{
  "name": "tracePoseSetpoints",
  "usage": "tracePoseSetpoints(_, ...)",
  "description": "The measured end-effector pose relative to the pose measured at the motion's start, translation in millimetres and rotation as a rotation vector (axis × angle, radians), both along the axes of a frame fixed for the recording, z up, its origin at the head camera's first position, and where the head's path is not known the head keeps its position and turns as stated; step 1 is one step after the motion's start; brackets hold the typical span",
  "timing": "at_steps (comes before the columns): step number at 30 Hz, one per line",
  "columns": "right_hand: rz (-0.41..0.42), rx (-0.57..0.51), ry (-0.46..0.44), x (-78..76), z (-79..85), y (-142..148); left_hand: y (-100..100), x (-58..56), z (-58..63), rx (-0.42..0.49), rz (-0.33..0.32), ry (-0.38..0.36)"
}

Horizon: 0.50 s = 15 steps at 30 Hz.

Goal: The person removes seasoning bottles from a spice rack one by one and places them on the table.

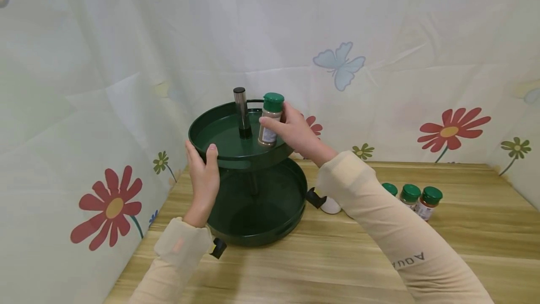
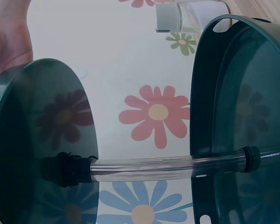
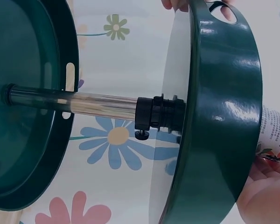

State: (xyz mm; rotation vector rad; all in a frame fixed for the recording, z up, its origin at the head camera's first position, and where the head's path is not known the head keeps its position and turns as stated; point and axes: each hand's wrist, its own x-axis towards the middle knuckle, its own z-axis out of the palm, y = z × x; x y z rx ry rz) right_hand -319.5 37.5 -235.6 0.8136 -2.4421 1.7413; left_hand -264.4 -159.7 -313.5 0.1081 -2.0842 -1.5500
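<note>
A dark green two-tier round rack with a metal centre post (image 1: 241,111) stands on the table. My left hand (image 1: 204,182) rests against the outer wall of the upper tray (image 1: 219,133), its fingers and thumb straight along the front left. My right hand (image 1: 297,130) grips a green-capped spice jar (image 1: 270,128) of brownish powder, thumb in front. Upright and slightly tilted, the jar has its base close over the tray's floor, right of the post. The right wrist view shows the jar's printed label (image 3: 274,133), partly hidden by the tray wall.
Several green-capped jars (image 1: 431,196) stand on the wooden table (image 1: 485,238) to the right, partly behind my right sleeve. Something white (image 1: 331,206) shows beside the lower tray (image 1: 261,210). A flower-printed curtain (image 1: 379,107) hangs close behind and to the left.
</note>
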Motion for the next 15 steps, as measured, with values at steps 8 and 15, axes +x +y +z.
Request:
tracePoseSetpoints(8, 0.019, -0.045, 0.031, 2.2, 4.9, 0, -1, -1.7, -0.7, 0.009, -0.003, 0.001)
tracePoseSetpoints(15, 0.006, -0.041, 0.051, 6.6, 10.9, 0, -1, -3.6, -1.5, 0.009, 0.002, -0.001)
